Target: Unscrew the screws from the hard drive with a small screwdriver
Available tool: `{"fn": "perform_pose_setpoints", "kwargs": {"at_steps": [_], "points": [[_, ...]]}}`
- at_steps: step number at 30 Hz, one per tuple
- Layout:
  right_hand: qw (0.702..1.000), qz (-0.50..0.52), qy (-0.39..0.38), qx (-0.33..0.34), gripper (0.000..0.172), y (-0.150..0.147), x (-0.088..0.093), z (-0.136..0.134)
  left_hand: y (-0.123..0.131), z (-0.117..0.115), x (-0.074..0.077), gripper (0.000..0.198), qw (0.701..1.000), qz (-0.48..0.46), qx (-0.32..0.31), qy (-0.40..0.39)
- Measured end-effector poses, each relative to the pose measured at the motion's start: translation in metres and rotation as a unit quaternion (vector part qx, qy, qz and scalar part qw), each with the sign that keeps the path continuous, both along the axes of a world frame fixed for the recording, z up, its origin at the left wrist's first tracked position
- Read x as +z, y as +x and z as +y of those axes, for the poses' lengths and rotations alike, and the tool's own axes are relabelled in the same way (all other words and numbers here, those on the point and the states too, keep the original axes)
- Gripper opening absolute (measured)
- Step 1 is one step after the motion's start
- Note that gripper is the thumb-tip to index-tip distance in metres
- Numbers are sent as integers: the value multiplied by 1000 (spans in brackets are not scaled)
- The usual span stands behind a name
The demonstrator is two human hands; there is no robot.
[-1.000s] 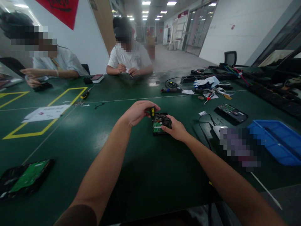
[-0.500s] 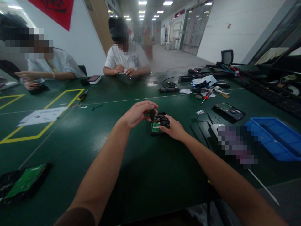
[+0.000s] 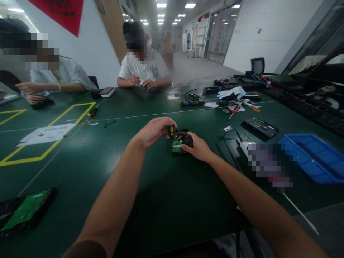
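A small black hard drive (image 3: 180,141) with a green circuit board lies on the green table (image 3: 172,193) in front of me. My left hand (image 3: 154,130) is closed around a black and yellow screwdriver (image 3: 171,130), whose tip points down onto the drive's left part. My right hand (image 3: 198,147) rests on the drive's right side, fingers curled over its edge and holding it in place.
Another hard drive (image 3: 23,214) lies at the near left, a third (image 3: 259,127) at the right beside a blue tray (image 3: 311,157). Cables, tools and cloths (image 3: 231,94) lie further back. Two people sit across the table; papers (image 3: 45,133) lie in a yellow-taped box.
My hands stay on the drive. The screwdriver handle has turned slightly in my left fingers, its yellow mark showing again. The view has shifted a little.
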State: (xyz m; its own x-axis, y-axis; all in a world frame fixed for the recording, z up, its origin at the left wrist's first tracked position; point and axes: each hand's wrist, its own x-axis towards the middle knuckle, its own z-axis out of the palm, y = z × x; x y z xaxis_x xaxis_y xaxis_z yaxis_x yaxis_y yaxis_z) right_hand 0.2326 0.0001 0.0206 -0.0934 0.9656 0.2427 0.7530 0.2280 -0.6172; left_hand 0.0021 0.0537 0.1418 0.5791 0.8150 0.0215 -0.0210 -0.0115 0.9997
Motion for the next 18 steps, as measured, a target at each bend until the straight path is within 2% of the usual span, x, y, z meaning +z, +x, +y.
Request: {"fn": "perform_pose_setpoints", "kwargs": {"at_steps": [4,12,18], "points": [[1000,0,2,1,65,0,0,0,-2,-1,2,23,999,19,-22,26],[1000,-13,-5,-16,74,-1,-1,1,4,-2,1,18,1000,-23,-4,-12],[1000,-14,-1,-13,72,-1,0,1,3,-4,3,20,1000,-9,-17,8]]}}
